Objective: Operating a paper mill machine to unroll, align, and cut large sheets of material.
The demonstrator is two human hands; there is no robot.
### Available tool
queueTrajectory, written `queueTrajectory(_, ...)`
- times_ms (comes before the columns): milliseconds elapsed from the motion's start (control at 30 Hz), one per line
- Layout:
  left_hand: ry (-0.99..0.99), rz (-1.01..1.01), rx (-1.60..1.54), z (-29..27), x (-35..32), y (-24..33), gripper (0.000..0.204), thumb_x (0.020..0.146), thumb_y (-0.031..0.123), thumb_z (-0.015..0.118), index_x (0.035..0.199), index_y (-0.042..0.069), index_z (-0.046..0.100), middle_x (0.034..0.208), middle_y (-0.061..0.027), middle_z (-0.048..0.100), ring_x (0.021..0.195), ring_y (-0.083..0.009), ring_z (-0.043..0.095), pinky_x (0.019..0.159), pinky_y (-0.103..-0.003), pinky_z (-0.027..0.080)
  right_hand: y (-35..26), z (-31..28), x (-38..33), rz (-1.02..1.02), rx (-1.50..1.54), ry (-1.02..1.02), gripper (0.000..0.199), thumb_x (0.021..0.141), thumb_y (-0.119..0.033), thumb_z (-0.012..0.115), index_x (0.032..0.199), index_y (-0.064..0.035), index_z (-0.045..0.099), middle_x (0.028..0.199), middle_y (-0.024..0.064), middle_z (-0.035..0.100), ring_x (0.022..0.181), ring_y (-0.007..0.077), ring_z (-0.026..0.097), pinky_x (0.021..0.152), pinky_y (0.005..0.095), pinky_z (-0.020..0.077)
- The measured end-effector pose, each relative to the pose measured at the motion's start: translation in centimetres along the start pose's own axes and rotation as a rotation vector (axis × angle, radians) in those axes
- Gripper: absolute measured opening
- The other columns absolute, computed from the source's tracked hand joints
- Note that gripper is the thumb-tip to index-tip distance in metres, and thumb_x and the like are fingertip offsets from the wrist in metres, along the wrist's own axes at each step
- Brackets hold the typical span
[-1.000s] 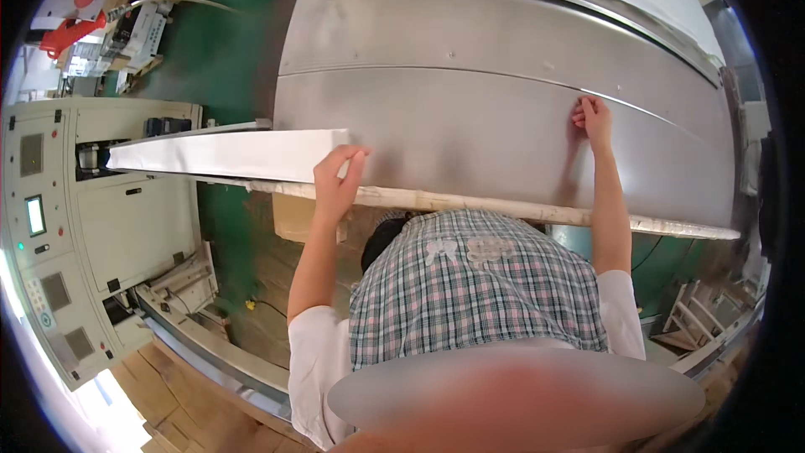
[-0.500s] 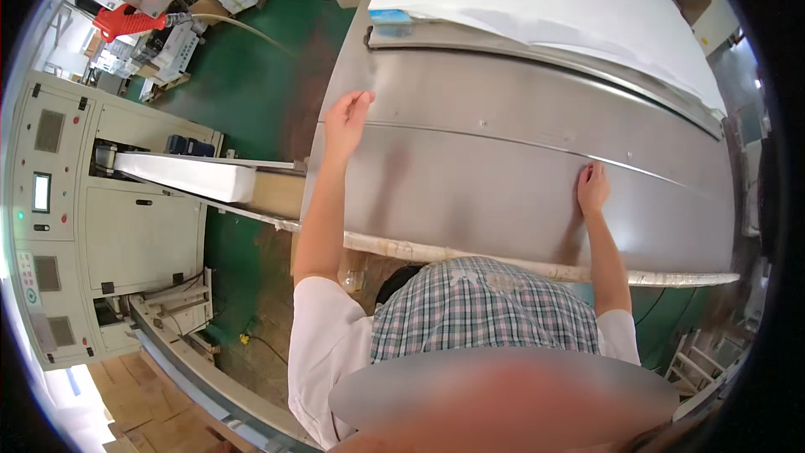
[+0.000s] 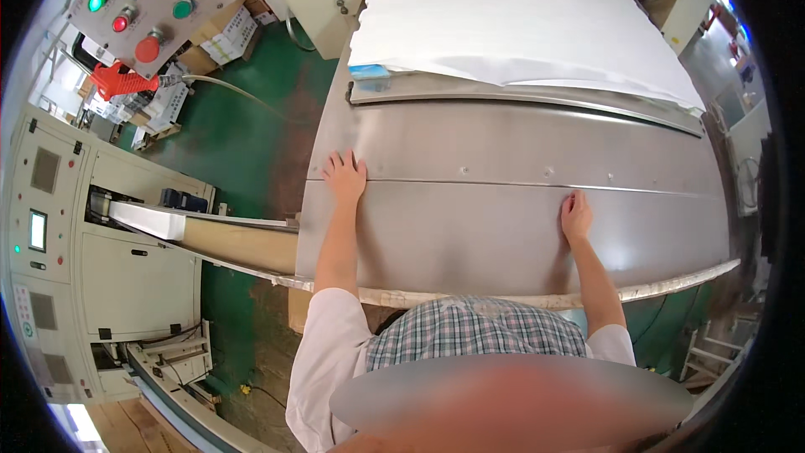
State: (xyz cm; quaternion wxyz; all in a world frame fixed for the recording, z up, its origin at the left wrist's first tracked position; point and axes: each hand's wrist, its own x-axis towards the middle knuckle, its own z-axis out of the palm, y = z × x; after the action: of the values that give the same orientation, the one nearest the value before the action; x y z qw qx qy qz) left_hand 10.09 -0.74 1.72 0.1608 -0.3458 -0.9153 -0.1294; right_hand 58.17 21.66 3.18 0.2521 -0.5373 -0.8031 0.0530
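My left hand (image 3: 345,177) lies on the left side of a wide metal table (image 3: 453,235), its fingers spread and pointing away from me. It holds nothing. Further right, my right hand (image 3: 576,216) rests on the same metal near the seam, fingers curled in and closed, with no object showing in it. Beyond both hands, past a raised metal bar (image 3: 537,105), lies a broad white sheet material (image 3: 520,21) with a wavy left edge. A small blue piece (image 3: 367,72) shows under its near left corner.
Left of the table, a narrow conveyor (image 3: 239,242) carries a white block (image 3: 151,221) into a cream machine cabinet (image 3: 138,281). At upper left hang a button panel (image 3: 163,13) and a red-handled air gun (image 3: 122,81) with a hose. Padded edging (image 3: 470,298) runs along the table's front.
My left hand has come down flat onto the table, its fingers spreading. My right hand stays curled near the seam. The white block has slid left toward the cabinet. The whole view has shifted.
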Motion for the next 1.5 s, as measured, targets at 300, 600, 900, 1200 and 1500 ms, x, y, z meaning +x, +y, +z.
queueTrajectory(300,0.094,-0.010,-0.084,0.0,-0.2,-0.6,0.037,0.077,0.030,0.052,0.109,0.013,0.057,0.122,-0.0146,0.046,0.114,-0.0316,0.039,0.095,-0.055,0.025,-0.6,-0.2,0.2,0.023,-0.008,-0.018,0.009,0.079,-0.015,0.051,0.084,-0.0073,0.049,0.079,0.0126,0.057,0.067,0.0343,0.056,0.057,0.0439,0.0444)
queueTrajectory(600,0.140,0.010,-0.131,-0.5,-0.2,-0.3,0.030,0.077,0.026,0.052,0.101,0.010,0.058,0.115,-0.0144,0.052,0.110,-0.0304,0.044,0.092,-0.047,0.031,-0.1,-0.2,0.0,0.027,0.014,-0.004,0.010,0.080,-0.015,0.050,0.085,-0.0072,0.050,0.079,0.0132,0.057,0.069,0.0351,0.056,0.058,0.0447,0.0444)
queueTrajectory(900,0.161,0.028,-0.166,1.0,-0.1,-1.2,0.028,0.073,0.024,0.055,0.097,0.012,0.059,0.112,-0.0105,0.053,0.110,-0.0287,0.045,0.091,-0.051,0.032,-0.5,-0.7,0.2,0.079,-0.008,-0.040,0.010,0.080,-0.016,0.048,0.085,-0.0080,0.048,0.082,0.0134,0.058,0.066,0.0357,0.057,0.055,0.0449,0.0454)
queueTrajectory(1200,0.144,0.027,-0.140,0.9,0.0,-1.0,0.030,0.074,0.024,0.054,0.100,0.011,0.058,0.114,-0.0108,0.053,0.110,-0.0286,0.045,0.092,-0.048,0.031,-0.1,-0.6,0.0,0.056,0.046,0.011,0.010,0.080,-0.015,0.048,0.085,-0.0069,0.049,0.079,0.0137,0.058,0.067,0.0348,0.057,0.057,0.0444,0.0457)
queueTrajectory(1500,0.094,0.042,-0.060,-0.2,-0.4,-0.6,0.030,0.078,0.026,0.052,0.102,0.009,0.059,0.113,-0.0127,0.055,0.107,-0.0288,0.048,0.091,-0.044,0.034,0.0,-0.3,-0.3,0.089,0.021,0.017,0.010,0.080,-0.018,0.049,0.082,-0.0076,0.049,0.077,0.0147,0.057,0.065,0.0359,0.056,0.054,0.0457,0.0447)
